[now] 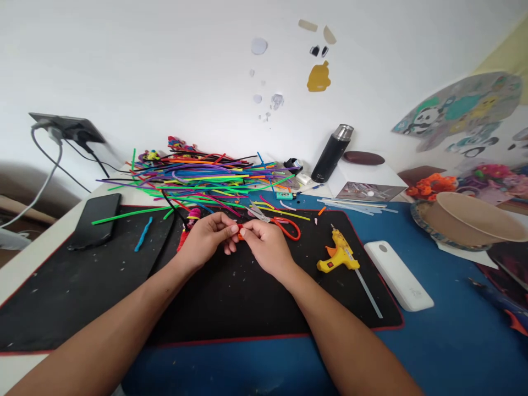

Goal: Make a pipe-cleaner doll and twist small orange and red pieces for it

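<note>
My left hand and my right hand meet above the black mat. Both are closed, thumbs against fingers, on a small orange-red pipe cleaner piece that the fingertips partly cover. Behind my left hand lies a pink and red pipe cleaner figure, partly hidden by that hand. Just beyond my right hand rest scissors with orange-red handles. A yellow glue gun with a glue stick in its back lies to the right. At the left is a short twisted blue pipe cleaner.
Many coloured pipe cleaners are heaped along the wall. A phone lies at left, a white power bank at right. A black flask, a box, glue sticks and a bowl stand farther back.
</note>
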A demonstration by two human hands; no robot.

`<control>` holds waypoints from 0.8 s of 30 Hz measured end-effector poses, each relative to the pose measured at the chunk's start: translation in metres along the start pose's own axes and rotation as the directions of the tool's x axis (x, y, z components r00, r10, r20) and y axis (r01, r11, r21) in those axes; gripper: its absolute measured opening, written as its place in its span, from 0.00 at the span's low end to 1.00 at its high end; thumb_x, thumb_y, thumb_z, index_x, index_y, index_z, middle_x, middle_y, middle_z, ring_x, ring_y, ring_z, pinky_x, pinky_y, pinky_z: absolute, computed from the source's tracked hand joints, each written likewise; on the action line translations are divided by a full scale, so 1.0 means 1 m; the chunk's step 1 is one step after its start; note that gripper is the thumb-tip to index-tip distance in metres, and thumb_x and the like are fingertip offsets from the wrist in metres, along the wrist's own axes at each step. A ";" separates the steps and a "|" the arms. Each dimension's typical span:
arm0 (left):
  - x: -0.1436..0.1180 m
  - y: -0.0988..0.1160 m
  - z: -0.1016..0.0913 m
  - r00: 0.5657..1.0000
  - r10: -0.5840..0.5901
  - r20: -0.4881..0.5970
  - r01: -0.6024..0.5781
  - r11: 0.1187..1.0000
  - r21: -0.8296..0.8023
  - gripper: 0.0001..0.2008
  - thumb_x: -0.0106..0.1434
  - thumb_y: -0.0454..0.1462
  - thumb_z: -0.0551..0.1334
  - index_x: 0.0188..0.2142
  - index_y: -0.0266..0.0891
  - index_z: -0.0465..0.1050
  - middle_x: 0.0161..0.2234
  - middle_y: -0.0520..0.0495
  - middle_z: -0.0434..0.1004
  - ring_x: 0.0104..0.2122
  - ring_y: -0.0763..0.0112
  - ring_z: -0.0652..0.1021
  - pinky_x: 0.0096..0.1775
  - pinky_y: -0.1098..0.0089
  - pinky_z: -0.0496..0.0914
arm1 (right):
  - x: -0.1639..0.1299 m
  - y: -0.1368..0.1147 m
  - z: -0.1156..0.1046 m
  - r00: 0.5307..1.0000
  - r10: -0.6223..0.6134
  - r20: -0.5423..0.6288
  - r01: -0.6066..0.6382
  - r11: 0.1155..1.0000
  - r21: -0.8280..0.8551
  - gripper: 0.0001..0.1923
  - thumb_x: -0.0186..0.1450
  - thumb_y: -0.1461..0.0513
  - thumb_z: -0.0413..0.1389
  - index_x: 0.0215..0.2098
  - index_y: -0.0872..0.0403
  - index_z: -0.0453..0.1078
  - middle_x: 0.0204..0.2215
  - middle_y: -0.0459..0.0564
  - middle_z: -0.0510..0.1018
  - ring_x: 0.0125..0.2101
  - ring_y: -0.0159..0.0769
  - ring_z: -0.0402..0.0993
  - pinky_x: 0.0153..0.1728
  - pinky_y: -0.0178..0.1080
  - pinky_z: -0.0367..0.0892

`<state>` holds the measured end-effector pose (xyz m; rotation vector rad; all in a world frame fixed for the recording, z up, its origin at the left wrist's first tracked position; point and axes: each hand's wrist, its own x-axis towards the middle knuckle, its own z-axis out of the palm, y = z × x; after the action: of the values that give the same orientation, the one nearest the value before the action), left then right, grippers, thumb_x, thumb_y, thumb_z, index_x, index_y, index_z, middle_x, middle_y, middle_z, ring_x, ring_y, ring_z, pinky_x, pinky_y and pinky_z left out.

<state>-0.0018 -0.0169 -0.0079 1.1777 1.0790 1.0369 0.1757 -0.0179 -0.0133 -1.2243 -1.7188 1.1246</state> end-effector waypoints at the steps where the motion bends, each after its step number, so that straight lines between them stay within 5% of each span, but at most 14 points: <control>1: 0.000 0.000 0.000 1.000 0.002 0.001 -0.002 1.000 -0.007 0.22 0.54 0.50 0.76 0.30 0.38 0.71 0.22 0.50 0.79 0.18 0.70 0.77 0.20 0.72 0.70 | 0.000 0.000 0.000 1.000 0.014 0.000 -0.014 1.000 0.019 0.10 0.70 0.59 0.55 0.33 0.52 0.76 0.24 0.44 0.76 0.22 0.31 0.67 0.26 0.35 0.59; 10: -0.001 0.001 0.004 0.996 0.077 -0.041 -0.081 0.993 -0.080 0.21 0.55 0.49 0.76 0.31 0.37 0.73 0.24 0.49 0.79 0.20 0.70 0.78 0.21 0.73 0.71 | 0.002 -0.004 -0.001 0.990 0.062 0.129 -0.100 0.943 0.318 0.10 0.70 0.54 0.55 0.41 0.53 0.70 0.18 0.37 0.69 0.13 0.27 0.62 0.17 0.31 0.58; 16: -0.002 0.003 0.003 0.997 0.059 -0.055 -0.067 0.985 -0.159 0.19 0.55 0.48 0.76 0.31 0.37 0.73 0.24 0.49 0.80 0.20 0.71 0.78 0.21 0.73 0.71 | 0.002 -0.006 -0.006 0.993 0.060 0.102 -0.091 0.941 0.326 0.17 0.71 0.49 0.55 0.45 0.54 0.72 0.18 0.39 0.71 0.16 0.28 0.65 0.19 0.31 0.61; 24: -0.004 0.004 0.004 0.998 0.059 -0.031 -0.062 0.987 -0.147 0.20 0.55 0.48 0.76 0.31 0.37 0.73 0.24 0.50 0.79 0.20 0.71 0.78 0.21 0.73 0.71 | 0.002 -0.007 -0.002 0.995 0.054 0.079 -0.077 0.944 0.321 0.14 0.69 0.51 0.57 0.41 0.54 0.71 0.18 0.38 0.70 0.15 0.28 0.64 0.19 0.32 0.60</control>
<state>0.0011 -0.0208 -0.0034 1.0850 0.9739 1.1625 0.1752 -0.0169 -0.0057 -1.0531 -1.4763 1.4391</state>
